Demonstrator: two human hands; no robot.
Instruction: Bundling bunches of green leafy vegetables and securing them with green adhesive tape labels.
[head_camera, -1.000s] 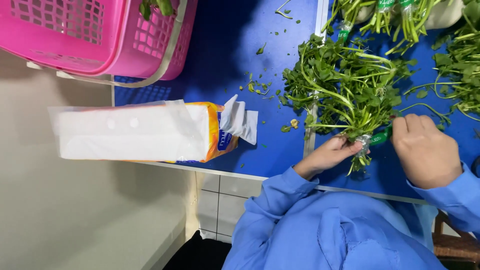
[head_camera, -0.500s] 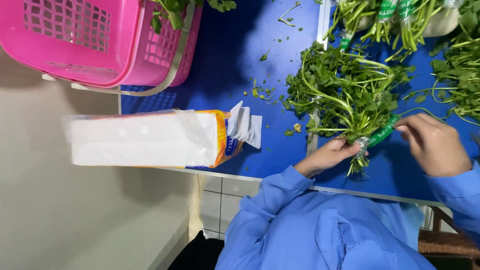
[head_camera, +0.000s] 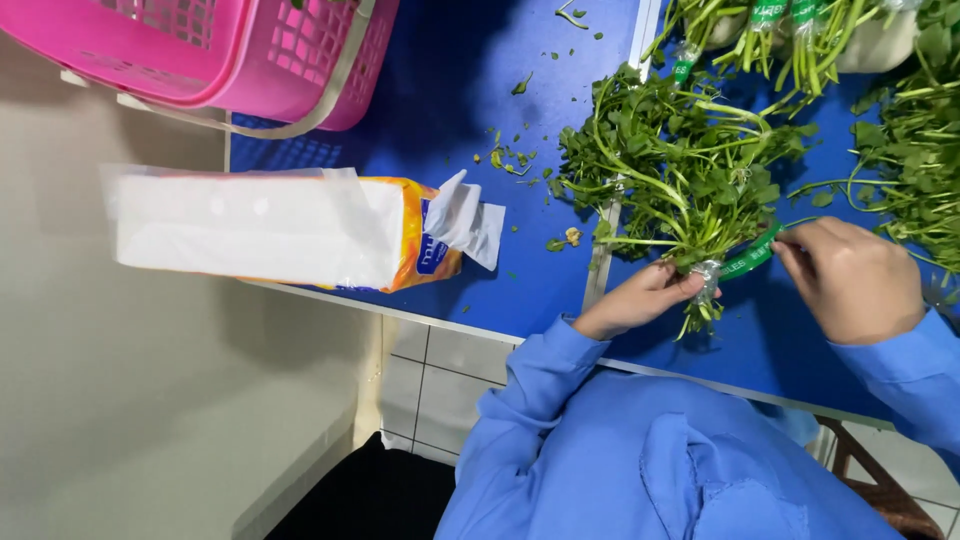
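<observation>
I see a bunch of leafy greens (head_camera: 680, 185) lying on the blue tabletop (head_camera: 450, 90), at about one o'clock from the middle of the view, its thin pale stems gathered at the lower end and its small round leaves fanned out toward twelve. The stem end is wrapped with a clear band, and a green tape strip (head_camera: 752, 255) runs from it toward three o'clock. My left hand (head_camera: 640, 300) is closed around the stem end, thumb and fingers clamped on the bunch. My right hand (head_camera: 850, 275) is pinched together on the far end of the green tape, holding it taut. More greens (head_camera: 915, 150) lie at two o'clock, and bundled ones (head_camera: 790, 30) at the top edge. Loose leaf scraps (head_camera: 510, 160) dot the tabletop near the bunch. At nine o'clock a pack of clear plastic bags (head_camera: 270, 225) with an orange end lies flat, and a pink basket (head_camera: 250, 50) sits at eleven. Below the tabletop edge I see white tiles (head_camera: 440, 365) and a pale wall (head_camera: 110, 400).
</observation>
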